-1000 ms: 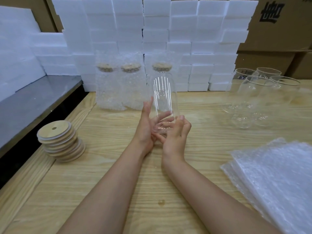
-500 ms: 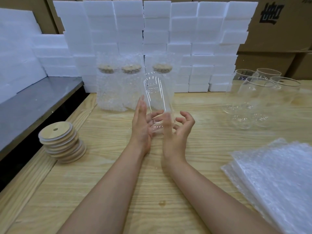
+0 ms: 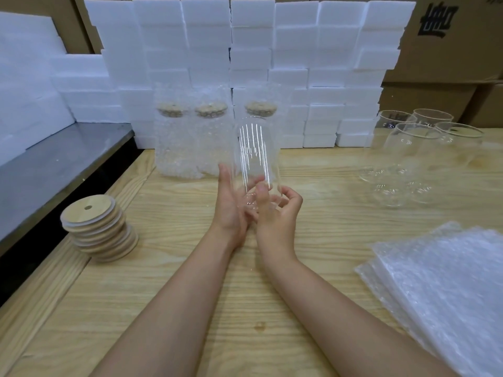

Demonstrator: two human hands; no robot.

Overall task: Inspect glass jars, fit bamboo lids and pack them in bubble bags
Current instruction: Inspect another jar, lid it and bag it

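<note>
1. Holding one glass jar [image 3: 255, 151] up over the worktop [image 3: 190, 268], the left hand [image 3: 231, 205] and right hand [image 3: 277, 216] both curl round its lower end.
2. Three bagged jars [image 3: 209, 142] stand behind.
3. Four bare jars [image 3: 408, 159] stand at the right.

- Glass jar [image 3: 254, 153]: lower end covered by fingers [image 3: 261, 191] of left hand [image 3: 231, 205] and right hand [image 3: 276, 219].
- Packed jars [image 3: 190, 142]: blurred behind bubble wrap, with the rightmost partly behind the held jar.
- Bubble bags [image 3: 449, 295]: stack cut off by right and bottom edges.
- Cardboard box [image 3: 449, 50]: black print cropped at top edge, unreadable.
- Forearms: cut off by bottom edge.
</note>
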